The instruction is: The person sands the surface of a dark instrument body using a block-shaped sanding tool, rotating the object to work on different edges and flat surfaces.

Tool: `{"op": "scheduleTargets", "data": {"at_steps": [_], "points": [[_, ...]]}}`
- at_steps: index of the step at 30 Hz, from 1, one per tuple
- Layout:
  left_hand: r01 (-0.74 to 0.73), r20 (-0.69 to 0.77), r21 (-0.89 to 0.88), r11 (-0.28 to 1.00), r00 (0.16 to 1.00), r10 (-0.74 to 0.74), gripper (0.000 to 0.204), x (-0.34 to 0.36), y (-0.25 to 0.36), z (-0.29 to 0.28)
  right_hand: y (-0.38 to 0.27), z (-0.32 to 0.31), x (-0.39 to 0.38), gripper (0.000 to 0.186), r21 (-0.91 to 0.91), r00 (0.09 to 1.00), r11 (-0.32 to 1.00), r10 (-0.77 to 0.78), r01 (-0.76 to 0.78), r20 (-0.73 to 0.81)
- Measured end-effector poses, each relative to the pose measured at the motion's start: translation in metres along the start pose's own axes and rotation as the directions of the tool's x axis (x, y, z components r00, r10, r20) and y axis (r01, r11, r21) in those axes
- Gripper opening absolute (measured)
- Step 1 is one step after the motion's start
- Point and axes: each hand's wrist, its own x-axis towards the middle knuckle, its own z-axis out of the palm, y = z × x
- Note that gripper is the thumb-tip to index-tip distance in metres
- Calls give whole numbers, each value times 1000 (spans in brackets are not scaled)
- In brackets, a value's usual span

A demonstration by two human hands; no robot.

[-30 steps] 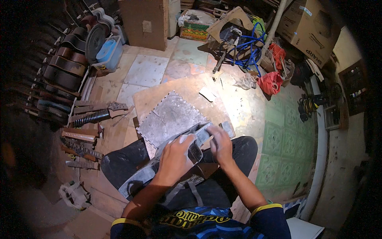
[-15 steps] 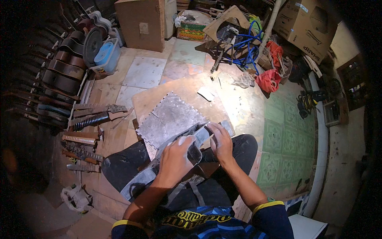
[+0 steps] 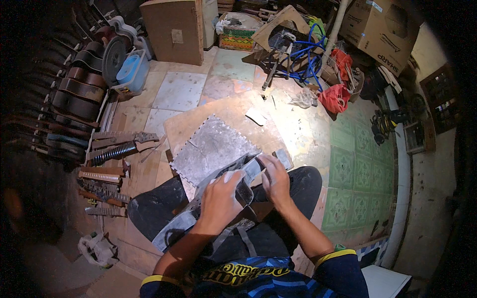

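Observation:
A long, dust-coated grey piece with dark hollows (image 3: 169,232) lies slantwise across my lap. My left hand (image 3: 222,197) grips its middle, thumb and fingers curled round the edge. At the upper right end, my right hand (image 3: 276,183) is closed over a pale grey flat piece (image 3: 252,169); whether that is separate from the long piece I cannot tell. Just beyond that hand sits a small grey block (image 3: 283,158). A speckled grey mat (image 3: 206,149) with toothed edges lies in front of me on a wooden board (image 3: 181,124).
Guitars (image 3: 74,99) stand in a row at left, beside loose necks (image 3: 114,151) and a plastic tub (image 3: 133,74). Ahead are a large panel (image 3: 171,32), a tangled blue hose (image 3: 305,64), red bags (image 3: 334,99) and cardboard boxes (image 3: 377,39). A pipe (image 3: 397,198) runs along the right wall.
My right fingers have shifted slightly along the pale piece at the upper end, while my left hand stays gripped in place. The whole view has moved very slightly.

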Motion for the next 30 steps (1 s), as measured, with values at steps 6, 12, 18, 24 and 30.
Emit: {"op": "scheduleTargets", "data": {"at_steps": [6, 12, 18, 24, 30], "points": [[3, -7, -9, 1000, 1000, -3, 44, 1, -1, 1, 6, 4, -7, 54, 76, 996, 995, 63, -67, 64], [13, -30, 3, 1000, 999, -13, 43, 2, -1, 3, -2, 5, -10, 57, 19, 996, 996, -84, 84, 6], [42, -19, 23, 999, 999, -42, 43, 5, 3, 4, -26, 0, -17, 50, 48, 993, 994, -101, 98, 54], [31, 1, 33, 999, 1000, -31, 43, 3, 6, 7, -15, 3, -23, 46, 37, 997, 997, -71, 72, -37], [40, 1, 37, 999, 999, -40, 45, 1, 10, 11, -4, 5, -22, 50, 29, 998, 1000, -3, 5, -57]]}}
